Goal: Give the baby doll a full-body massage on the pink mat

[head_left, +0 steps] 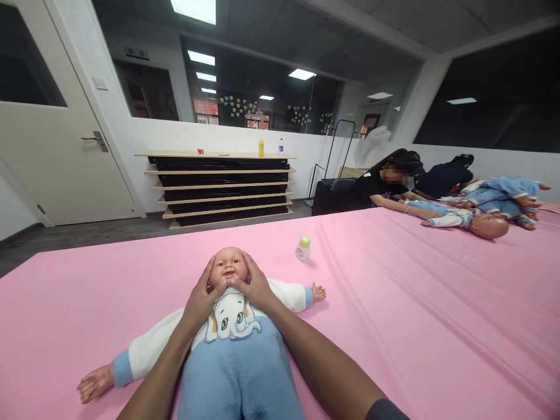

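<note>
A baby doll (236, 361) lies on its back on the pink-covered table, dressed in a blue and white outfit with an elephant face on the chest. Its arms are spread out to both sides. My left hand (202, 296) cups one side of the doll's head (228, 261), with the thumb at the chin. On the other side, my right hand (258, 287) holds the cheek, its thumb also near the chin. Parts of my fingers are hidden behind the head. A small white bottle with a green cap (303, 249) stands beyond the doll, to the right.
The pink cover (394, 303) has creases on the right. Across the table, a person (382, 181) handles another doll (476, 223); several more dolls (503, 195) are piled behind it. A second person (446, 175) leans over farther back. Stacked folded tables (223, 181) stand by the wall.
</note>
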{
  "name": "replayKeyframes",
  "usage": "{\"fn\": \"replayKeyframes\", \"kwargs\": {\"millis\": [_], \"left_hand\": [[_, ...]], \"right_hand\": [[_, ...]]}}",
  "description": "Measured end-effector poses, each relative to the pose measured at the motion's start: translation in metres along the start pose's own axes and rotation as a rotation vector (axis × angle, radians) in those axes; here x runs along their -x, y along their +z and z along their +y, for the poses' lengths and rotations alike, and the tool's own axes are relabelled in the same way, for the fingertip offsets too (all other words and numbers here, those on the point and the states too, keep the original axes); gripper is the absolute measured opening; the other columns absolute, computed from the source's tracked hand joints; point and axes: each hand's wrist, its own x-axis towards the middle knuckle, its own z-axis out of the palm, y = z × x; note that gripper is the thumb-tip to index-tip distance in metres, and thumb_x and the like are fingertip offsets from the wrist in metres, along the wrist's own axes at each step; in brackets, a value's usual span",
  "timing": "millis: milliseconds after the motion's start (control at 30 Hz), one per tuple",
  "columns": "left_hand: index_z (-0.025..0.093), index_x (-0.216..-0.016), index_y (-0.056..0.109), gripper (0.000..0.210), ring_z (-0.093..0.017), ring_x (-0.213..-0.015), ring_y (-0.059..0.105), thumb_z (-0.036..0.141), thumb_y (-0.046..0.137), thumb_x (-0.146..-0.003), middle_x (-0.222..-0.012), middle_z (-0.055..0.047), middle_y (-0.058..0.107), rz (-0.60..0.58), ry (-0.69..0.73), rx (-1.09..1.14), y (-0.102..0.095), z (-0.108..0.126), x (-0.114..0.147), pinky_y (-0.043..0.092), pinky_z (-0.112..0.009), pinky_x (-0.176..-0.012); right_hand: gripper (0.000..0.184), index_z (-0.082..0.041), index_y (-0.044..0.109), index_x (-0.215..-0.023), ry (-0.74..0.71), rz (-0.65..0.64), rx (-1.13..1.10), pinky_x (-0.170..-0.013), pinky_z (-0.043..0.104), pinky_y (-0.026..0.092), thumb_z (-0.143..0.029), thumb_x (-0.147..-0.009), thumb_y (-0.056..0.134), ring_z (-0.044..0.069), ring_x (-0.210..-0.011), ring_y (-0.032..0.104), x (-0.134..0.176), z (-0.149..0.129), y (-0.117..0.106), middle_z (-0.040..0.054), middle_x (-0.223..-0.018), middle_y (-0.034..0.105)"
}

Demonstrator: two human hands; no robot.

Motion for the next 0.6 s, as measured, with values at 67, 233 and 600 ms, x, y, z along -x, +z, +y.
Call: {"fn": "replayKeyframes", "kwargs": {"millis": [67,233,600], "left_hand": [[0.029,-0.153,0.024,0.084,-0.028,-0.133,0.048,0.055,0.061,-0.083,-0.153,-0.006,0.04,0.007,0.008,0.006,0.0,-0.004,-0.001,0.039,-0.04,-0.111],[0.027,-0.15,0.032,0.07,-0.025,-0.144,0.029,0.054,0.053,-0.089,-0.156,-0.004,0.033,0.06,0.075,0.058,0.001,-0.015,-0.004,0.023,-0.042,-0.119],[0.024,-0.151,0.03,0.077,-0.027,-0.14,0.037,0.051,0.06,-0.085,-0.155,-0.007,0.036,0.024,0.074,0.114,0.002,-0.008,0.001,0.034,-0.041,-0.114]], "right_hand": [[0.088,-0.026,0.029,-0.152,-0.011,-0.009,-0.006,-0.121,0.045,0.02,-0.05,-0.079,0.072,0.026,-0.146,0.024,-0.001,0.002,0.001,0.0042,-0.157,0.028],[0.073,-0.026,0.033,-0.151,0.008,0.006,-0.093,-0.121,0.044,0.019,-0.052,-0.089,0.06,0.023,-0.146,0.025,-0.001,0.006,0.002,0.0026,-0.156,0.03],[0.078,-0.024,0.032,-0.151,0.039,-0.025,-0.146,-0.12,0.048,0.021,-0.052,-0.085,0.064,0.025,-0.146,0.025,0.0,0.003,0.001,0.0052,-0.155,0.031]]}}
